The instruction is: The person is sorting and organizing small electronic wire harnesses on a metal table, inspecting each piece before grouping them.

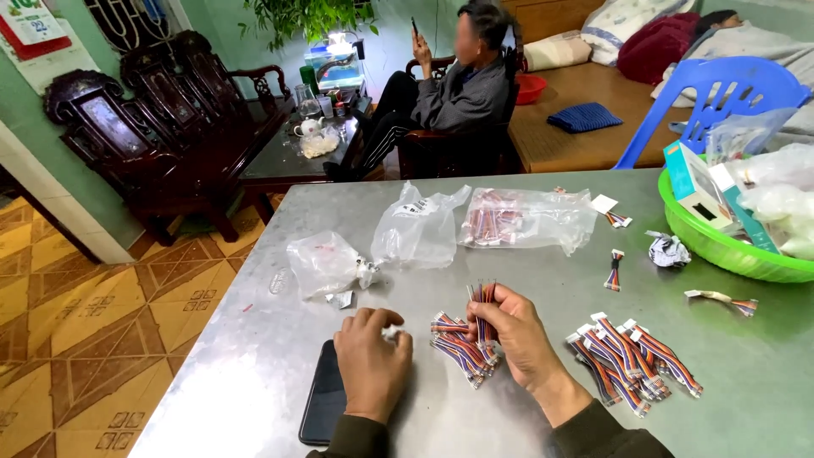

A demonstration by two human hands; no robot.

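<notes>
My right hand (519,339) holds an upright bundle of short multicoloured ribbon cables (484,307) over the grey metal table (746,373). A small pile of the same cables (458,349) lies just left of it. My left hand (371,360) is curled on the table, pinching a small white connector (391,332) at its fingertips. A row of finished cables with white plugs (632,360) lies to the right of my right hand. A black phone (323,405) lies flat under my left wrist.
Clear plastic bags (420,227), one with more cables (526,219), lie mid-table. A green basket (721,254) with boxes sits at the right edge. Loose cables (615,270) lie nearby. A seated person (458,89) faces away beyond the table, beside a blue plastic chair (721,97).
</notes>
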